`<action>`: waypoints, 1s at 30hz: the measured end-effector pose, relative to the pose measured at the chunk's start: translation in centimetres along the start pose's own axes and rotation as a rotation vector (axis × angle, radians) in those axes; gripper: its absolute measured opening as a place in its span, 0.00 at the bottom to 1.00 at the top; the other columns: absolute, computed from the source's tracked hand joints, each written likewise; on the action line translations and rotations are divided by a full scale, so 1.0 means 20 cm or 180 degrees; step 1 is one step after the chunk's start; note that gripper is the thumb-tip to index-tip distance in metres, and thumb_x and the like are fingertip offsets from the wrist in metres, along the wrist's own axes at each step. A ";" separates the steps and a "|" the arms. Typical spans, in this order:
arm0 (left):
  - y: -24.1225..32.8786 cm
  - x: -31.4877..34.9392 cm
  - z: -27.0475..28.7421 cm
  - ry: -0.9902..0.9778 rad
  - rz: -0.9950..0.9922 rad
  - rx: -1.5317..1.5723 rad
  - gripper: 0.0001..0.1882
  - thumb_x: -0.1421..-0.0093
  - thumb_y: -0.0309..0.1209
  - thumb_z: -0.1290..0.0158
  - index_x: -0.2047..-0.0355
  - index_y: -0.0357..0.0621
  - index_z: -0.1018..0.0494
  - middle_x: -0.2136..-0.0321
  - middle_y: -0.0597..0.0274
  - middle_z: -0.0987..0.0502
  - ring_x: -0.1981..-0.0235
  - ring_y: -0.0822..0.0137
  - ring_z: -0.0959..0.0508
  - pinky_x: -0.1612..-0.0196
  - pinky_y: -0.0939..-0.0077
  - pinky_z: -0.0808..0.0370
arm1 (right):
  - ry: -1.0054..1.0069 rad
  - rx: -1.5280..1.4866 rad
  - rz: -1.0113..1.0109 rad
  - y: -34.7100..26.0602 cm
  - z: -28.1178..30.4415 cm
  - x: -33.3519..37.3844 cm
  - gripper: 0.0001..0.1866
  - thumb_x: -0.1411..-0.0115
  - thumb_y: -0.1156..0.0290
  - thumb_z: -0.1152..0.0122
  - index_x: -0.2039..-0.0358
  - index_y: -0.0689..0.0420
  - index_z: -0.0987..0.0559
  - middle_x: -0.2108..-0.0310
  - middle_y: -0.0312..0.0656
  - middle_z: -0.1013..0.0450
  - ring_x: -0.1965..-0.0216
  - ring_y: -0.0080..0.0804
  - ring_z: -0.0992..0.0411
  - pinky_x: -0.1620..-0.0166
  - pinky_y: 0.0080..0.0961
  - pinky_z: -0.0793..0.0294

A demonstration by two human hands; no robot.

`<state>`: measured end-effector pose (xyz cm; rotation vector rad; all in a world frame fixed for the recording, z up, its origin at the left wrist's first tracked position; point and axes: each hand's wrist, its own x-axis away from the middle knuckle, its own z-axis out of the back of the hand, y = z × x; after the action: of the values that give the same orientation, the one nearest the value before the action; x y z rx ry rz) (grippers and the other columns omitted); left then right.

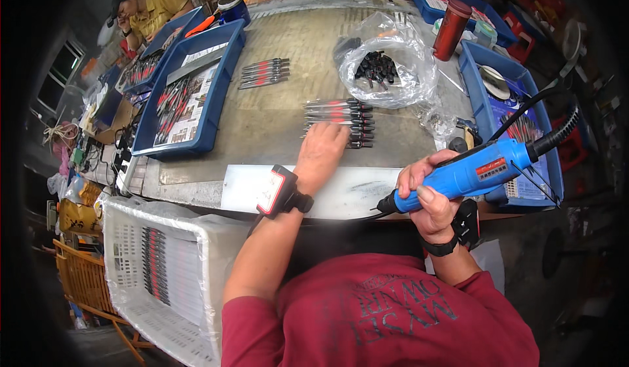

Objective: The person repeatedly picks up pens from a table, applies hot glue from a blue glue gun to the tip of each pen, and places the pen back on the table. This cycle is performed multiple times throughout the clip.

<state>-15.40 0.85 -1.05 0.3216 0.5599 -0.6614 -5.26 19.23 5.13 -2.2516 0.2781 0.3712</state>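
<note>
My right hand (429,193) is wrapped round a blue electric screwdriver (468,174), its black tip pointing left above the table's near edge. My left hand (322,149) reaches down onto a row of red-and-black pen-shaped tools (341,113) in the middle of the table. Its fingers are bent and close together at the near end of that row, and the fingertips are partly hidden. Farther left lies a smaller group of the same tools (265,72). Behind the row, a clear plastic bag (419,79) stands open with many small black parts (377,69) inside.
A blue tray (219,98) with loose tools on newspaper stands left; another blue tray (553,187) is at right. A red-brown flask (452,30) stands far right. A lined white crate (216,249) at lower left holds rows of tools. A person (154,13) sits far left.
</note>
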 end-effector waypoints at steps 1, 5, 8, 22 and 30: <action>0.00 0.00 0.00 -0.0026 -0.0014 0.0005 0.10 0.52 0.26 0.48 0.66 0.42 0.31 0.72 0.59 0.29 0.65 0.60 0.30 0.61 0.68 0.32 | -0.0018 -0.0014 -0.0011 0.00 0.00 0.00 0.27 0.55 0.79 0.39 0.54 0.54 0.38 0.73 0.39 0.35 0.75 0.31 0.33 0.70 0.28 0.33; 0.00 -0.01 -0.01 -0.0109 -0.0034 -0.0030 0.11 0.52 0.26 0.49 0.66 0.41 0.30 0.69 0.59 0.29 0.64 0.60 0.30 0.59 0.68 0.32 | -0.0023 -0.0042 0.0005 0.01 0.01 0.00 0.27 0.55 0.79 0.39 0.54 0.55 0.38 0.73 0.39 0.35 0.75 0.31 0.33 0.70 0.28 0.32; 0.00 -0.02 0.00 -0.0159 -0.0027 -0.0063 0.12 0.52 0.26 0.49 0.65 0.41 0.30 0.67 0.59 0.28 0.63 0.60 0.30 0.59 0.68 0.32 | -0.0023 -0.0014 -0.0003 0.00 0.01 0.00 0.27 0.55 0.79 0.40 0.54 0.55 0.39 0.73 0.39 0.35 0.75 0.31 0.33 0.70 0.28 0.32; -0.39 -0.07 0.13 0.0083 0.1379 -0.0412 0.12 0.47 0.28 0.48 0.62 0.41 0.31 0.66 0.55 0.28 0.63 0.53 0.30 0.61 0.62 0.32 | -0.0047 -0.0060 0.0019 0.01 0.02 -0.02 0.25 0.54 0.79 0.40 0.57 0.53 0.40 0.74 0.40 0.36 0.76 0.32 0.34 0.71 0.27 0.33; -0.84 -0.05 0.04 -0.0045 0.1547 -0.0875 0.13 0.48 0.26 0.49 0.61 0.43 0.31 0.66 0.54 0.28 0.62 0.52 0.30 0.61 0.60 0.31 | 0.0067 0.0110 -0.0034 0.03 0.04 -0.04 0.26 0.56 0.76 0.38 0.57 0.53 0.39 0.76 0.40 0.36 0.77 0.33 0.34 0.72 0.28 0.32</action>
<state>-26.73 -11.52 -1.66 0.1829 0.5260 -0.1145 -6.43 19.42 4.52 -2.2232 0.2813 0.3350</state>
